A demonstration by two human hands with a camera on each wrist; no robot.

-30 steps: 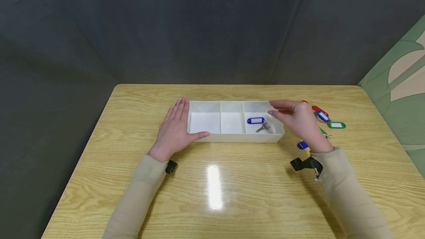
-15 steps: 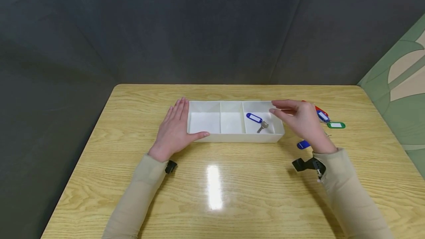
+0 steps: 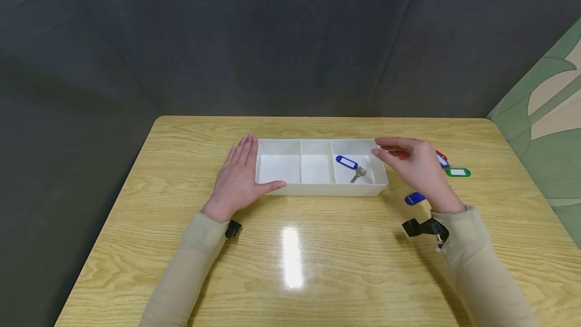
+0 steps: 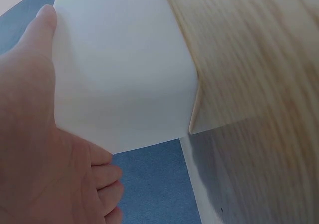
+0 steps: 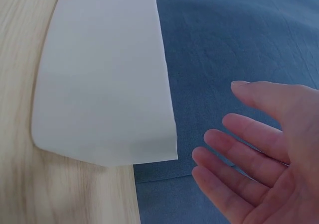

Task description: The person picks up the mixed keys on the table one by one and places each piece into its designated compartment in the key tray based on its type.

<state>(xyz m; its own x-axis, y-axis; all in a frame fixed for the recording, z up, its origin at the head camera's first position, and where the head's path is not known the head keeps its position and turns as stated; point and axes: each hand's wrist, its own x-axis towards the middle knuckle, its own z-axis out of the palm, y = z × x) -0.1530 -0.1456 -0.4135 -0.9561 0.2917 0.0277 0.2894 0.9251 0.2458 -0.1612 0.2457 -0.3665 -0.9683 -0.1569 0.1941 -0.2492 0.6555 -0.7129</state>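
Note:
A white tray (image 3: 301, 189) with three compartments lies on the table. In its right compartment are a blue key tag (image 3: 347, 162) and a key (image 3: 358, 174). My left hand (image 3: 237, 178) rests along the tray's left end, fingers straight and thumb over the front rim. In the left wrist view its thumb (image 4: 42, 27) touches the tray's edge. My right hand (image 3: 410, 163) hovers at the tray's right end with nothing in it. The right wrist view shows its fingers (image 5: 239, 152) loosely bent, apart from the tray's corner.
Right of the tray lie several more key tags, partly hidden by my right hand: a green one (image 3: 458, 172), a blue one (image 3: 415, 198) and a red one (image 3: 441, 155). A dark cloth (image 3: 272, 39) hangs behind the table.
In the right compartment the blue key tag has swung from level to slanting, and the key has turned with it. My right hand has drifted slightly right; my left hand has stayed put.

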